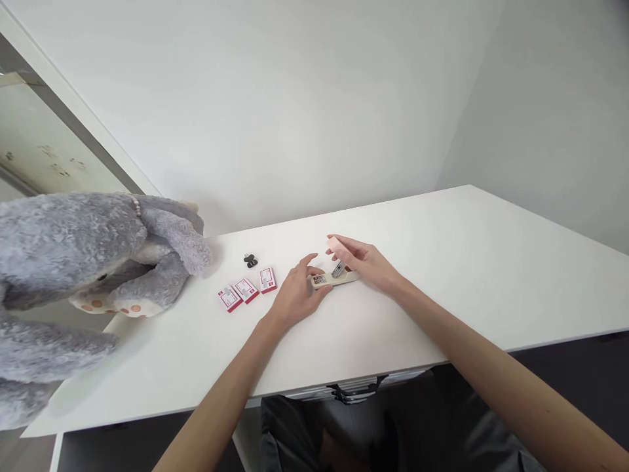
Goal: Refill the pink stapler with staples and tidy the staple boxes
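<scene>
A stapler (346, 278) with a cream base and a pink top lies on the white table, its top tilted up and its metal rail showing. My left hand (297, 292) grips the left end of the base between thumb and fingers. With its fingers closed round the raised pink top, my right hand (366, 262) is above the base's right end. Part of the hinge is hidden behind that hand. Left of my left hand are three small red-and-white boxes, the nearest to it being one box (268, 280). Behind them lies a small black staple remover (250, 260).
A large grey plush toy (73, 242) leans over the left end of the white table (442, 262). A pale wall (304, 111) rises behind the table. Below the front edge, over my lap, is a black handle (356, 393).
</scene>
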### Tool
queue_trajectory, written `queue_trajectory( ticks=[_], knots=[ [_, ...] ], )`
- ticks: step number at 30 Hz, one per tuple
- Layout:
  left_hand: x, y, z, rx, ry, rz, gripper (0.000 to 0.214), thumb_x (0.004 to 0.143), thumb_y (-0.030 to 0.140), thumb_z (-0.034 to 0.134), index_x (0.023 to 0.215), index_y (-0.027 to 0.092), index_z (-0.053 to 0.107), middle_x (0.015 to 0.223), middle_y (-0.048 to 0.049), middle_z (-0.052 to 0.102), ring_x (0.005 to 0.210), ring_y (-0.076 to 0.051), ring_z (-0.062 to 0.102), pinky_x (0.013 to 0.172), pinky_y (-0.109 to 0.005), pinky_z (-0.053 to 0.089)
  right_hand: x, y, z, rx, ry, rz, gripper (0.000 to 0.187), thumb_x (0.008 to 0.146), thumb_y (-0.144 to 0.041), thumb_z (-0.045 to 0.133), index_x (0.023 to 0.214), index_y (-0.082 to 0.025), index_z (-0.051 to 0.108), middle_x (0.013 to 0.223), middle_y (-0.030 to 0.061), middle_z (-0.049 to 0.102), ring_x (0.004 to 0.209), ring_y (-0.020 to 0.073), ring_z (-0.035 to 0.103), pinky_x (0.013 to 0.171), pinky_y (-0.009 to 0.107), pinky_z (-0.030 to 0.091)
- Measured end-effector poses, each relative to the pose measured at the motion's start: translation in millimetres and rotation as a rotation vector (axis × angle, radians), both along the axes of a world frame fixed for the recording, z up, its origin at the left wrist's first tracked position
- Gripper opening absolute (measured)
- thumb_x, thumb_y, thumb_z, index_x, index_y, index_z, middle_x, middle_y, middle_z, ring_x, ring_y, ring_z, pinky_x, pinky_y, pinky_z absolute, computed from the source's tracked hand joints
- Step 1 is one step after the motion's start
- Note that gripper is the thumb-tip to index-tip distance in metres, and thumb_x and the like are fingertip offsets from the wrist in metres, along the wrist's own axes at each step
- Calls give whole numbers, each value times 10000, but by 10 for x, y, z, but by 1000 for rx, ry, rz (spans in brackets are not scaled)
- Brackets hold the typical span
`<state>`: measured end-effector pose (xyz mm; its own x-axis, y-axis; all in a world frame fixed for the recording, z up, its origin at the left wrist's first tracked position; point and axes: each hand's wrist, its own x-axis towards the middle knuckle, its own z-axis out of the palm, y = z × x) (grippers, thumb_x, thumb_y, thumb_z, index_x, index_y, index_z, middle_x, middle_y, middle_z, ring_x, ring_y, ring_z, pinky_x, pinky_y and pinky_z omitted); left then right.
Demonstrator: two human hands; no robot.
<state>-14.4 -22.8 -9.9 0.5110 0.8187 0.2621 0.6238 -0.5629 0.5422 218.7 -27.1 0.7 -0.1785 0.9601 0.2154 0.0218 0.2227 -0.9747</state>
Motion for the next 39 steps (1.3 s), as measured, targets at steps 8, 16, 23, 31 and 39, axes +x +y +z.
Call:
queue_trajectory(
  ticks=[8,16,23,31,39],
  knots=[
    [-9,24,-75,-18,-21,43,855,933,404,723,1602,299,202,1295,-97,726,1252,-302,653,1055,-486,497,-23,-40,-11,-20,-102,46,526,903,-548,749,1385,-342,706,1494,32,646,1388,331,598,1167,526,487],
    [0,29,-49,14,-42,-2,746,951,380,703,1573,278,306,1275,-119,723,1253,-301,661,1037,-480,516,-68,-53,-42,14,-126,118,488,928,-431,723,1410,-366,684,1425,0,697,1310,297,664,1121,499,539],
    [8,28,-29,106,13,32,635,978,399,649,1531,258,372,1393,-136,648,1282,-314,619,1048,-497,506,-72,-31,-104,162,-257,39,401,952,-402,670,1347,-356,719,1293,-20,762,1170,269,713,1023,446,569],
    [-6,43,-78,149,-40,83,696,960,386,644,1557,253,312,1529,-144,510,1415,-308,505,1163,-509,440,-34,30,-166,108,-338,11,468,939,-450,675,1400,-372,664,1349,10,732,1149,290,715,913,427,594],
    [18,-34,-40,312,62,118,614,986,306,570,1543,227,323,1560,-152,498,1468,-320,447,1196,-551,411,6,60,-219,125,-355,-13,541,997,-428,586,1528,-356,513,1505,25,629,1335,297,626,1083,474,520]
  ],
)
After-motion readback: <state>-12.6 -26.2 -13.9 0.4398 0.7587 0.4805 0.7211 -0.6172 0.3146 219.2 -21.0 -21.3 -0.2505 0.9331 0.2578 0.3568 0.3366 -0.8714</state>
